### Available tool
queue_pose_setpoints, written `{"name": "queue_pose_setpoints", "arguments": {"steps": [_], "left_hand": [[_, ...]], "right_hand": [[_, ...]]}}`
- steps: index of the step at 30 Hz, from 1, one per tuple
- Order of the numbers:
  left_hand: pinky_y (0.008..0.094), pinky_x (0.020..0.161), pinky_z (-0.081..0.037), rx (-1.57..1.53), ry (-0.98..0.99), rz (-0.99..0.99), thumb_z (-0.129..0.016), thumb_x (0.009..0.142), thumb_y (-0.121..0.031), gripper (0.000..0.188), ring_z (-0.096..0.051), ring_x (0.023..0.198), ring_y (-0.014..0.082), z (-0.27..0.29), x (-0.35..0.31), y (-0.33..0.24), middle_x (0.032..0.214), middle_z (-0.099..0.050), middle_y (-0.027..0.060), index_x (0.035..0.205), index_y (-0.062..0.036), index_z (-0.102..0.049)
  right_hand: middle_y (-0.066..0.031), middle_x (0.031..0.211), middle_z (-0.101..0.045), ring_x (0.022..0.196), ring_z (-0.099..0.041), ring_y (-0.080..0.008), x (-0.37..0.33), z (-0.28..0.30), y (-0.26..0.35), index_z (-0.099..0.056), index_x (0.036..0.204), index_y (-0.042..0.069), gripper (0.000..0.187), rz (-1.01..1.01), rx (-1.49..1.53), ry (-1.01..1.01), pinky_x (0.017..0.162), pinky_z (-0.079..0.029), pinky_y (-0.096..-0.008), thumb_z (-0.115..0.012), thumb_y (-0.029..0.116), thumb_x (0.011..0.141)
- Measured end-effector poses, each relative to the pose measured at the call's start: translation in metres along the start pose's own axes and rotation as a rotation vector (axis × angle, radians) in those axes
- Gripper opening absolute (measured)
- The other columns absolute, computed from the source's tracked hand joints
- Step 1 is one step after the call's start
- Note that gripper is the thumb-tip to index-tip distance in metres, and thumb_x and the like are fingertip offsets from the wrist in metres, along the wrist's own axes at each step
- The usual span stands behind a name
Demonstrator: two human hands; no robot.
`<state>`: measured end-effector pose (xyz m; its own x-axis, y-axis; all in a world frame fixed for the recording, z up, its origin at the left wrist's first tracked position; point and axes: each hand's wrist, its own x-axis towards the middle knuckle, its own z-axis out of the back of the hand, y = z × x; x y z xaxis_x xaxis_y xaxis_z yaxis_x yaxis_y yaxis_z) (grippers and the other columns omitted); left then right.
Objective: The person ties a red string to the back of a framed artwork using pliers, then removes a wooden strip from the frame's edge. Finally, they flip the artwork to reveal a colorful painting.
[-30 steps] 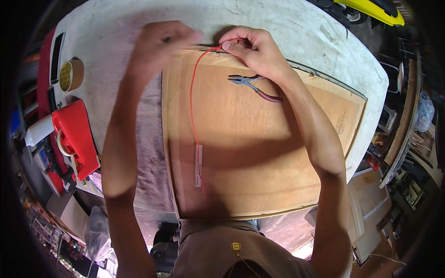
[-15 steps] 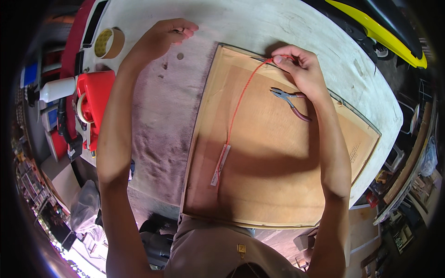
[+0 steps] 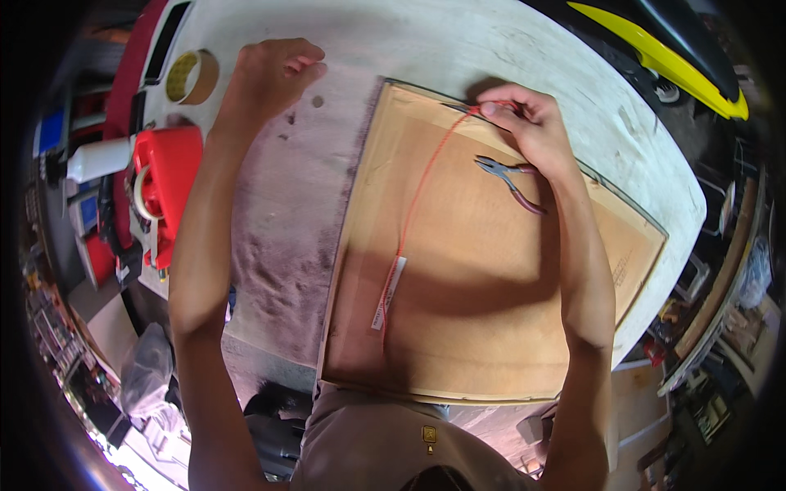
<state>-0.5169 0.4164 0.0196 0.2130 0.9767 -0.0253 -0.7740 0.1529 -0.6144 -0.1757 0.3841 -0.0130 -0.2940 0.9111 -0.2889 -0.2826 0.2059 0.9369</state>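
Note:
The wooden back panel of a framed piece [image 3: 458, 245] lies on the pale worktable. At its far edge my right hand [image 3: 532, 123] is closed, pinching a red cord [image 3: 417, 192] between thumb and fingers. From there the cord curves down across the panel, over a white paper label [image 3: 388, 295]. A loop or knot beneath my fingers is partly hidden. Dark red-handled pliers [image 3: 512, 182] lie with jaws apart on the panel near my right wrist. My left hand [image 3: 274, 78] hovers left of the panel, fingers loosely bent, fingertips apart from the thumb, nothing visible between them.
A roll of brown tape [image 3: 193, 77] stands at the far left of the worktable [image 3: 278, 188]. Beside my left forearm are a red tape dispenser [image 3: 168, 176] and a white bottle [image 3: 98, 159]. A yellow and black object [image 3: 655, 57] is beyond the table's far right edge.
My left hand has shifted left and turned slightly, moving further from the panel. My right hand keeps its pinch on the cord in nearly the same place.

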Motion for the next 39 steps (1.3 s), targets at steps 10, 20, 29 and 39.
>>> {"name": "queue_pose_setpoints", "arguments": {"steps": [10,20,29,39], "left_hand": [[0.0382,0.078,-0.049,-0.127,-0.052,-0.463,-0.073,0.074,-0.007,0.021,-0.062,0.084,0.0293,-0.105,-0.001,-0.092,0.089,-0.068,0.0113,0.094,-0.0023,-0.071],[0.0349,0.064,-0.049,-0.064,-0.165,-0.434,-0.072,0.083,-0.01,0.012,-0.059,0.075,0.0241,-0.117,-0.01,-0.094,0.08,-0.064,0.0092,0.089,-0.0005,-0.068],[0.0315,0.057,-0.049,-0.051,-0.147,-0.259,-0.072,0.08,-0.009,0.008,-0.058,0.058,0.0195,-0.118,-0.014,-0.109,0.068,-0.062,0.0078,0.082,-0.0031,-0.066],[0.029,0.055,-0.05,-0.086,-0.229,-0.41,-0.074,0.073,-0.005,0.01,-0.063,0.062,0.0168,-0.118,-0.009,-0.103,0.068,-0.064,0.0064,0.078,-0.0028,-0.065]], "right_hand": [[0.0013,0.083,-0.056,0.067,-0.046,-0.0077,-0.002,-0.006,0.003,-0.072,0.091,0.0,0.007,0.201,-0.013,-0.077,0.062,-0.04,-0.0251,-0.071,0.004,0.086],[-0.0019,0.085,-0.062,0.071,-0.054,-0.0088,-0.001,-0.01,0.004,-0.072,0.091,0.0,0.009,0.096,0.042,-0.064,0.065,-0.046,-0.0255,-0.073,0.006,0.085],[-0.0074,0.083,-0.071,0.077,-0.065,-0.0128,0.005,0.006,0.013,-0.072,0.098,-0.001,0.015,0.124,-0.127,0.03,0.072,-0.053,-0.028,-0.071,0.006,0.085],[-0.0154,0.086,-0.07,0.079,-0.066,-0.0267,0.0,0.0,0.013,-0.07,0.092,-0.001,0.013,0.231,-0.193,0.019,0.073,-0.052,-0.0355,-0.064,0.003,0.081]]}}
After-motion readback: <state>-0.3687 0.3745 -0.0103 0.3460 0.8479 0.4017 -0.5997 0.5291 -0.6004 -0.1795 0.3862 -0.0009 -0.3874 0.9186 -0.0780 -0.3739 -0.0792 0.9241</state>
